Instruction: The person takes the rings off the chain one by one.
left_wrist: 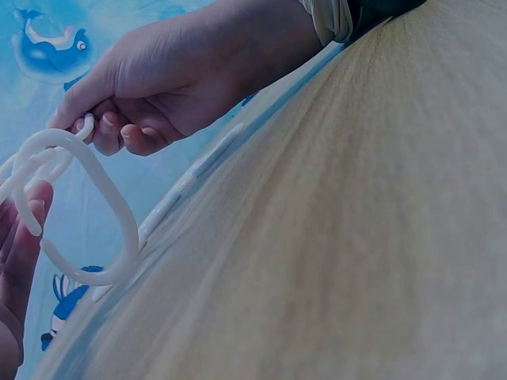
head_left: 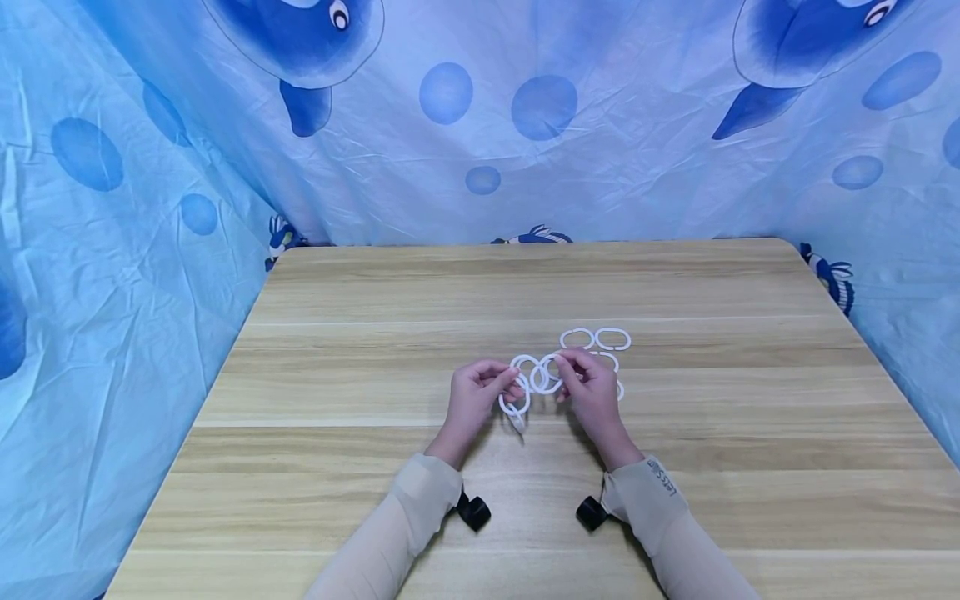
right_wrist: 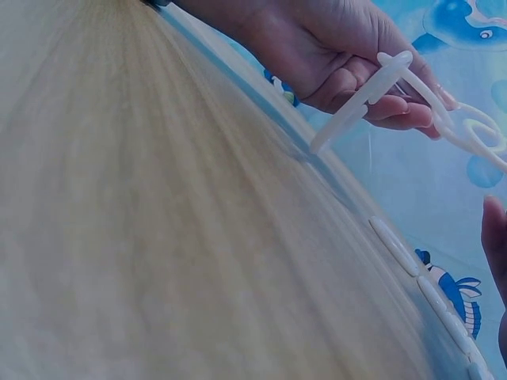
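Observation:
Both hands hold a short chain of white plastic C-links (head_left: 534,373) close over the table. My left hand (head_left: 476,396) grips the chain's left part between thumb and fingers. From that side a link (head_left: 517,418) dangles. My right hand (head_left: 592,392) pinches the link at the chain's right end by its rim. In the left wrist view a narrow gap shows in the ring of a near link (left_wrist: 119,210). The right wrist view has the left hand (right_wrist: 341,63) at the top, with linked rings hanging across its fingers.
Several loose white links lie flat just behind and beside the right hand, among them an oval link (head_left: 577,328) and another oval link (head_left: 613,330). The wooden table (head_left: 337,483) runs back to a blue sea-patterned curtain (head_left: 480,142). Black wrist cameras (head_left: 474,512) sit on the sleeves.

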`<state>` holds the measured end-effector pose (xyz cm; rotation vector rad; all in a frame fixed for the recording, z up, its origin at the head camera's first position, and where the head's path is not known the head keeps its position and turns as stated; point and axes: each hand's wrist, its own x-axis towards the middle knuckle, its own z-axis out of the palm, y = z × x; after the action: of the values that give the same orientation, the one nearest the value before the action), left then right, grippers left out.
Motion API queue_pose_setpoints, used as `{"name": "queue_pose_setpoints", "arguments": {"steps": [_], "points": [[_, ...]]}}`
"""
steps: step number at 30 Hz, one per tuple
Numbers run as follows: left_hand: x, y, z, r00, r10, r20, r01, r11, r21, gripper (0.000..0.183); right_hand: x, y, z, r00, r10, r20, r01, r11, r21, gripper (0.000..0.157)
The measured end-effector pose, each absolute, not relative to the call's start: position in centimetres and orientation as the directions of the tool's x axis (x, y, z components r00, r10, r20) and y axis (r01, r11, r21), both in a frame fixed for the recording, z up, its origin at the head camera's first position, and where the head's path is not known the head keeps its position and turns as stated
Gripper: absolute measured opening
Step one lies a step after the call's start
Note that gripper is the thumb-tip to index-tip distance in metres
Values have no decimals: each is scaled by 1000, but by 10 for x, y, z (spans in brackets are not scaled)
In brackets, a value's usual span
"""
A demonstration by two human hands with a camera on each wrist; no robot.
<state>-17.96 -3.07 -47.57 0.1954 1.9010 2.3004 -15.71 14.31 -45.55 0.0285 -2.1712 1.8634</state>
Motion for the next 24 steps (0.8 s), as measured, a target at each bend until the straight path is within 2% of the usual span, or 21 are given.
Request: {"name": "queue_pose_setpoints", "arguments": {"steps": [9,24], "points": [[-180,-30,-476,-983,183,17,-17,-180,983,19,-155,143,-451,-962,159,221,-194,167,-967,13],[-181,-29,-478,-984,177,-26,-60,-191,980,19,-156,143,-452,-959,156,238,-208,188,-960,11]]}}
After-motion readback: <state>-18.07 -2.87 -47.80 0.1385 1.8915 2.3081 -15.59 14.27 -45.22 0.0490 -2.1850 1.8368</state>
